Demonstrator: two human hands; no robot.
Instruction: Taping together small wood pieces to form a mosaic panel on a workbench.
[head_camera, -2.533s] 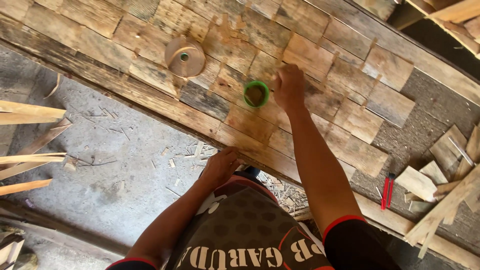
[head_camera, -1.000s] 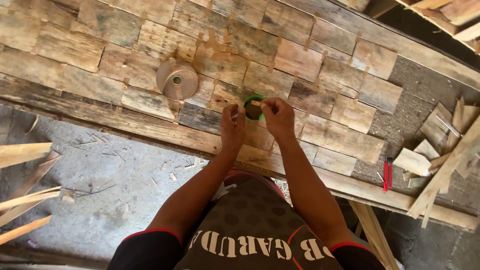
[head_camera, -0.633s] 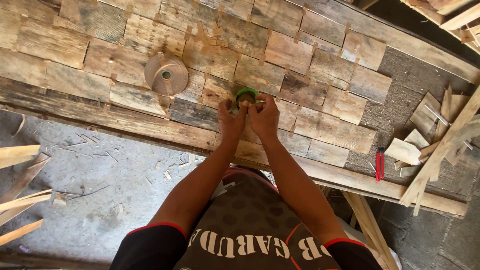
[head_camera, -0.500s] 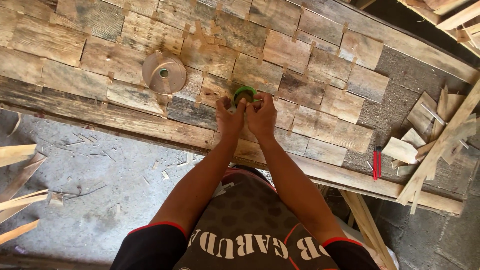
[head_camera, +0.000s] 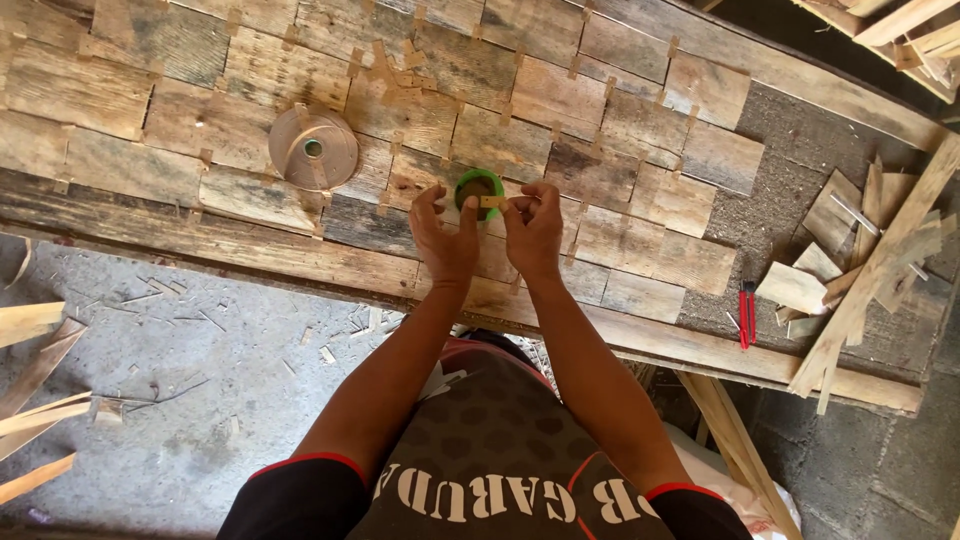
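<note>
A small green tape roll (head_camera: 478, 186) is held between both hands over a panel of weathered wooden tiles (head_camera: 560, 100) joined with strips of tan tape. My left hand (head_camera: 443, 238) grips the roll's left side. My right hand (head_camera: 534, 228) pinches a short tan strip of tape pulled off the roll at its right side. Both hands hover just above the tiles near the panel's front edge.
A large tan tape roll (head_camera: 313, 148) lies flat on the tiles to the left. A red tool (head_camera: 746, 315) lies on the right of the bench by a pile of wood offcuts (head_camera: 860, 260). Wood slats (head_camera: 35, 400) and chips lie on the concrete floor at left.
My left hand came up from the bench's front edge to join my right hand at the green roll. A short strip of tape now shows between the fingers.
</note>
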